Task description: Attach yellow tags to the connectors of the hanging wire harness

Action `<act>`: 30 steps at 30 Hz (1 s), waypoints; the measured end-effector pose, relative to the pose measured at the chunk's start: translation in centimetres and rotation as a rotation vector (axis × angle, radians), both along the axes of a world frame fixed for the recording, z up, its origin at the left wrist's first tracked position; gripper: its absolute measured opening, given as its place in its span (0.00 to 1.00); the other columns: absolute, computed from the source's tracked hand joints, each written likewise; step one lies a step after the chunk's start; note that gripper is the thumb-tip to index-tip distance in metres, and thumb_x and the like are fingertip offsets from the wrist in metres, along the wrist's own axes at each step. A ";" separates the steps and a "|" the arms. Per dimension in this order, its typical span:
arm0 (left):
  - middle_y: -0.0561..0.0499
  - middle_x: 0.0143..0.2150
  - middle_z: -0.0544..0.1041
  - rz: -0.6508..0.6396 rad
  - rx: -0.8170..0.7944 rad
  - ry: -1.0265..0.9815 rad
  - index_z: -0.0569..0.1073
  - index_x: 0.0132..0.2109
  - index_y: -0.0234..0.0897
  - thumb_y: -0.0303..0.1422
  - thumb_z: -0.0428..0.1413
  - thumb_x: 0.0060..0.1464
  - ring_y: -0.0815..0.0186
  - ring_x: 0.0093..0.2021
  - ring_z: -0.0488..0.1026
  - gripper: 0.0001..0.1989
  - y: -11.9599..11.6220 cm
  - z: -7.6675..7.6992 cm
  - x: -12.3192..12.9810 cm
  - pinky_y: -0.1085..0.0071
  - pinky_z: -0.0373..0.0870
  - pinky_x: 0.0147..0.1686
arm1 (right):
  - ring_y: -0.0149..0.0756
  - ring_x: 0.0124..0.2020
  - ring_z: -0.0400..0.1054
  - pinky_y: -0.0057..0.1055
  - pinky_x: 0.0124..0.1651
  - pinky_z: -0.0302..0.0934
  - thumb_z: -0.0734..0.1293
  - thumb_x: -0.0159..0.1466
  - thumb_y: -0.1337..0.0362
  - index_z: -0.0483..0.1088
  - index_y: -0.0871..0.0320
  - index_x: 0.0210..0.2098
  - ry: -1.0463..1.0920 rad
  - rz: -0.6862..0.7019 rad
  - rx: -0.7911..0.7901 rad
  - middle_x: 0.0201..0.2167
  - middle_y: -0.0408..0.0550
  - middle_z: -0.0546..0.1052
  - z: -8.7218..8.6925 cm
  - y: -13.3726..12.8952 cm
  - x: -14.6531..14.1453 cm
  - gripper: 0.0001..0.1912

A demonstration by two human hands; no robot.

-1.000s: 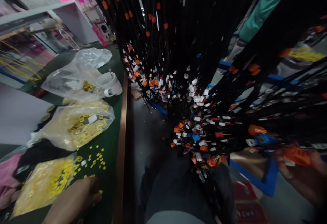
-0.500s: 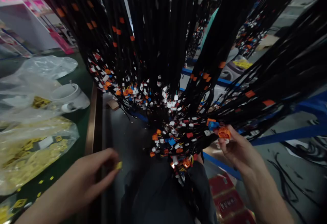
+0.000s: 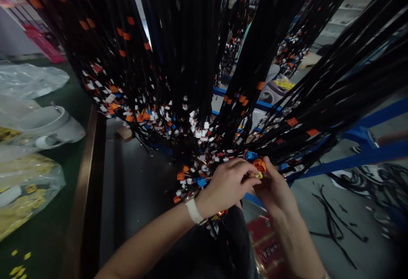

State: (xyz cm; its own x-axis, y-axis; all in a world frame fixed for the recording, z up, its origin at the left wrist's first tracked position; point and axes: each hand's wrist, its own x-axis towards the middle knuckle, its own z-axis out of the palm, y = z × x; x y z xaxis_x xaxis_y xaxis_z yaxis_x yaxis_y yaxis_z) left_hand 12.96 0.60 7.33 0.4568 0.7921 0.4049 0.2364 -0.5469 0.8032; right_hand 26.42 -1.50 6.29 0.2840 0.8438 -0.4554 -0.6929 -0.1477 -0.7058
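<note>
In the middle right of the head view, my right hand [image 3: 276, 190] is closed around an orange connector [image 3: 259, 165] at the end of a black cable. A blue connector [image 3: 250, 155] sits right behind it. My left hand [image 3: 231, 181], with a pale watch on the wrist, pinches a small yellow plastic piece [image 3: 259, 175] against the near side of the orange connector. Whether the piece is seated in it I cannot tell. Close by hangs a thick bundle of black wire harnesses [image 3: 191, 49] ending in white, blue and orange connectors.
At left, a green-topped table [image 3: 44, 228] carries a bag of yellow pieces [image 3: 35, 198], loose yellow pieces and a grey-white container [image 3: 52, 122]. A blue metal frame [image 3: 360, 160] stands at right. Red boxes [image 3: 264, 245] and loose black cables [image 3: 334, 224] lie below.
My left hand has moved right from beside the table, bringing the yellow piece to the orange connector in my right hand. The view has turned slightly right.
</note>
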 end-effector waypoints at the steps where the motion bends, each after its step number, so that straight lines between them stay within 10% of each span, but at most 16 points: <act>1: 0.50 0.38 0.76 0.031 0.054 -0.005 0.73 0.37 0.37 0.32 0.56 0.53 0.67 0.40 0.73 0.05 -0.1 -0.6 0.6 0.70 0.70 0.42 | 0.25 0.22 0.69 0.18 0.20 0.64 0.74 0.51 0.61 0.73 0.60 0.27 0.018 -0.011 0.003 0.23 0.40 0.76 -0.1 0.1 -0.2 0.10; 19: 0.49 0.37 0.75 0.217 0.321 0.013 0.76 0.40 0.39 0.32 0.52 0.57 0.67 0.39 0.71 0.08 -0.1 -1.8 1.6 0.68 0.71 0.41 | 0.24 0.22 0.69 0.18 0.23 0.65 0.73 0.50 0.64 0.72 0.59 0.26 0.144 -0.041 -0.005 0.22 0.39 0.76 0.1 0.2 -0.7 0.07; 30: 0.51 0.33 0.75 0.195 -0.074 -0.203 0.76 0.32 0.38 0.30 0.60 0.48 0.68 0.35 0.72 0.02 0.0 -0.9 1.9 0.71 0.70 0.37 | 0.22 0.22 0.68 0.16 0.23 0.64 0.74 0.49 0.63 0.71 0.57 0.27 0.094 -0.061 0.015 0.23 0.36 0.76 -0.1 0.0 -0.9 0.09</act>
State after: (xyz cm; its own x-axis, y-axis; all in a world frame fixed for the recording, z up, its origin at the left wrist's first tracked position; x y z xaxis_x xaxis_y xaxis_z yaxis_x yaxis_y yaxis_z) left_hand 14.84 0.62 6.44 0.2088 0.8876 0.4106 0.1619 -0.4454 0.8805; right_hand 25.55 -1.55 6.23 0.2915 0.8331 -0.4700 -0.7635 -0.0933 -0.6390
